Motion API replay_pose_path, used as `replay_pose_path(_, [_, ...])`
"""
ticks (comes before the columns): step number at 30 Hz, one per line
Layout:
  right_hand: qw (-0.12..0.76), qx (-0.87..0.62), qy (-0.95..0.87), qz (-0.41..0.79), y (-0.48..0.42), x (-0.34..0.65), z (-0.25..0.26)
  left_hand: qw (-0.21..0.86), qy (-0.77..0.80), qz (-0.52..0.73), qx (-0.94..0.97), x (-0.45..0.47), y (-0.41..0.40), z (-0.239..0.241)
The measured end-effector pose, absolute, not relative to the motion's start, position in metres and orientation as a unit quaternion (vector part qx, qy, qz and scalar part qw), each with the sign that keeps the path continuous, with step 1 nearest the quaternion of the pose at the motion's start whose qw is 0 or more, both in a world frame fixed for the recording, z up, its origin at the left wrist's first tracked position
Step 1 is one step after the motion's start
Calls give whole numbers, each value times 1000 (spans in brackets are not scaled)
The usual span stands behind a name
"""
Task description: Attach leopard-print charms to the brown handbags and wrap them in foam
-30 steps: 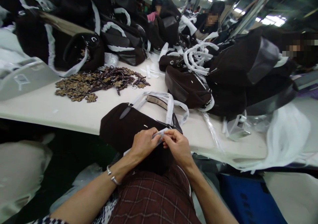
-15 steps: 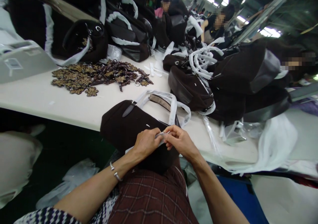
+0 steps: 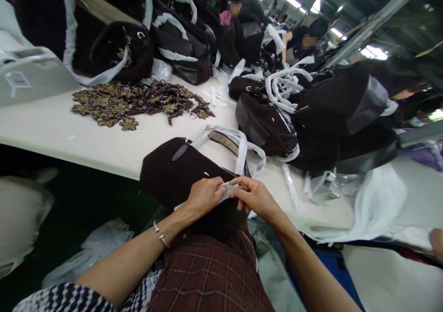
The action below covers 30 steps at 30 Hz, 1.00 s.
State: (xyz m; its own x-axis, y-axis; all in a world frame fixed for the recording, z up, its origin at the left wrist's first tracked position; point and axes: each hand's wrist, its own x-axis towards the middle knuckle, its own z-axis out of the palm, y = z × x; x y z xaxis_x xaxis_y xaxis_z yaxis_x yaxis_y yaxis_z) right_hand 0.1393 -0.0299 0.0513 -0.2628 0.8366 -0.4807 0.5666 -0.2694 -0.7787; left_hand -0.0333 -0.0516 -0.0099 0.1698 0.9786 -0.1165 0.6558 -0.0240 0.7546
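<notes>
A dark brown handbag [image 3: 173, 169] lies half over the near edge of the white table [image 3: 51, 132], its handles wrapped in white tissue [image 3: 238, 146]. My left hand [image 3: 204, 194] and my right hand [image 3: 254, 196] meet at the bag's near side, both closed in a pinch on a pale wrapped strap [image 3: 226, 189] of the bag. A silver bangle [image 3: 161, 236] sits on my left wrist.
A heap of brown flower-shaped charms and key rings [image 3: 138, 104] lies on the table behind the bag. Several more dark bags [image 3: 270, 127] with white-wrapped handles are piled at the back and right. Clear plastic sheets [image 3: 374, 201] hang over the right edge. People sit across the table.
My hands have stayed on the strap, with the right fingers shifting slightly along it. The view has tilted a little up and left.
</notes>
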Motion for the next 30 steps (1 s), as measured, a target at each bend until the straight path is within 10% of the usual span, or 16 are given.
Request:
replay_pose_path(18, [-65, -464, -877, 112, -24, 162, 37, 468, 531, 253, 660, -44, -37, -18])
replay_pose_path(30, [-182, -25, -980, -73, 43, 156, 98, 441, 511, 240, 697, -47, -41, -14])
